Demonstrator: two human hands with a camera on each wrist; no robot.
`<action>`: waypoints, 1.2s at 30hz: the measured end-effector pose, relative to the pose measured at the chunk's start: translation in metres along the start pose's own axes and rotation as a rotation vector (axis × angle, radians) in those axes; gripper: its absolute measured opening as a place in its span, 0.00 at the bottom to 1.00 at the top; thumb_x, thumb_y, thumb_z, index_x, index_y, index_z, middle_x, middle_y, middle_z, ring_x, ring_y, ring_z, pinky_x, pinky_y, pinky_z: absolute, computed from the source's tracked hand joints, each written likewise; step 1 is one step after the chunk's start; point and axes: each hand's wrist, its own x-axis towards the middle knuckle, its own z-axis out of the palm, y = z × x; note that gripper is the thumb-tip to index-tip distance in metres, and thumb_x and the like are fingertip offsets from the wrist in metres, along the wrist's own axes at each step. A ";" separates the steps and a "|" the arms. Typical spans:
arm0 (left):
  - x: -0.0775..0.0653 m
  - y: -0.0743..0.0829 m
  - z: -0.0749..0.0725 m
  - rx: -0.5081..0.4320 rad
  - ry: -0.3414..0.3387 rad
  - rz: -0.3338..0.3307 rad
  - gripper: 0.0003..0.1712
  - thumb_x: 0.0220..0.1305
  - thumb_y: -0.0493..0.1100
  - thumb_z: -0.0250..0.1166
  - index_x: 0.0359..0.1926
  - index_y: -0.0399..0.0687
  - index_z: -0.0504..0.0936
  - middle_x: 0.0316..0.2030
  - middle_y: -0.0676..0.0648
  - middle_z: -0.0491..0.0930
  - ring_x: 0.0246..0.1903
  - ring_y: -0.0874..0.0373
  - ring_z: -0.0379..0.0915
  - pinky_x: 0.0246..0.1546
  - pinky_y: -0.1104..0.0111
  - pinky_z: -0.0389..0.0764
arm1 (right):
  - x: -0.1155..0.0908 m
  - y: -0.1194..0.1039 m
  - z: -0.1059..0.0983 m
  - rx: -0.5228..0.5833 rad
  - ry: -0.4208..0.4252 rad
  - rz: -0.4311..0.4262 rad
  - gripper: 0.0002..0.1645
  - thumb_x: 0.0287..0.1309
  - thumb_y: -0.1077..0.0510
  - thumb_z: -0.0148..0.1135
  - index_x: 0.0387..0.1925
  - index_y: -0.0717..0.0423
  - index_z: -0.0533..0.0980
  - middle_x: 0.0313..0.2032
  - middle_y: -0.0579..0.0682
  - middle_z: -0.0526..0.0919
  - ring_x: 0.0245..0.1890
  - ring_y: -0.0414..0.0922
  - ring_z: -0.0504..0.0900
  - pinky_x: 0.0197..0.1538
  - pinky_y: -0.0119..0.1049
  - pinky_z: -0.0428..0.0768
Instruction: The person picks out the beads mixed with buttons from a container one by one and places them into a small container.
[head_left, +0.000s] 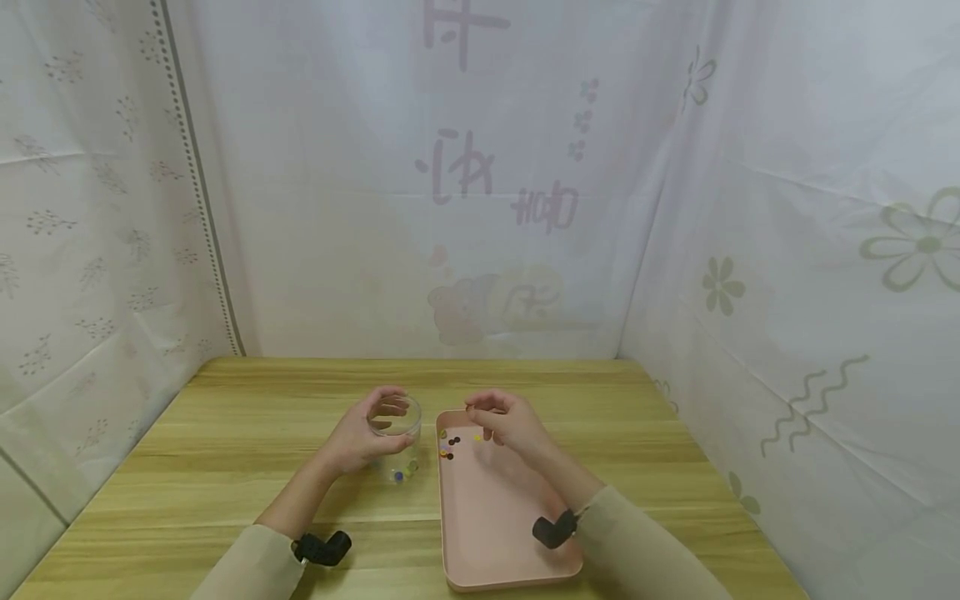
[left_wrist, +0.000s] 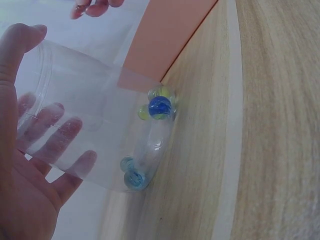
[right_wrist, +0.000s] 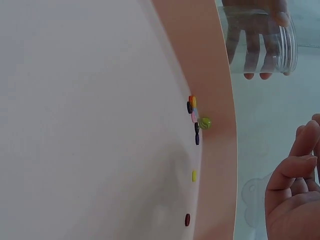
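Observation:
My left hand (head_left: 367, 433) grips a clear plastic jar (left_wrist: 95, 95) round its upper part, fingers on one side and thumb on the other. At the jar's bottom lie several glass marbles: a blue marble (left_wrist: 160, 107), yellow-green ones beside it and light blue marbles (left_wrist: 134, 178). Over the far end of the pink tray (head_left: 502, 533), my right hand (head_left: 513, 425) pinches a small reddish-brown piece (head_left: 469, 407) at its fingertips; its kind is too small to tell. Along the tray's wall lie a green marble (right_wrist: 205, 123), a yellow button (right_wrist: 194, 175), a dark red button (right_wrist: 187, 220) and several other coloured buttons.
The wooden table (head_left: 247, 467) carries the tray right of the jar. Patterned white curtains (head_left: 337, 208) hang behind the table and at both sides. A black wrist camera (head_left: 555, 530) on the right arm hangs over the tray's near right part.

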 end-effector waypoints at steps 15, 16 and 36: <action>0.000 0.001 0.000 0.006 -0.006 -0.024 0.44 0.63 0.43 0.81 0.75 0.44 0.71 0.67 0.31 0.79 0.67 0.29 0.75 0.61 0.45 0.87 | -0.003 -0.016 0.001 -0.036 -0.007 -0.018 0.17 0.73 0.55 0.71 0.59 0.53 0.85 0.41 0.44 0.86 0.27 0.43 0.76 0.27 0.30 0.69; 0.000 0.001 0.000 0.007 -0.007 -0.025 0.43 0.63 0.43 0.81 0.75 0.44 0.71 0.67 0.31 0.79 0.68 0.29 0.75 0.60 0.46 0.88 | -0.003 -0.017 0.001 -0.037 -0.006 -0.019 0.17 0.74 0.55 0.71 0.60 0.53 0.85 0.39 0.45 0.86 0.27 0.43 0.76 0.27 0.30 0.69; -0.001 0.001 -0.002 0.010 -0.007 -0.036 0.42 0.64 0.44 0.81 0.74 0.44 0.71 0.67 0.31 0.79 0.68 0.28 0.75 0.63 0.42 0.85 | -0.002 -0.039 0.009 -0.005 -0.017 -0.033 0.19 0.77 0.48 0.67 0.63 0.50 0.84 0.43 0.46 0.86 0.24 0.41 0.73 0.26 0.34 0.68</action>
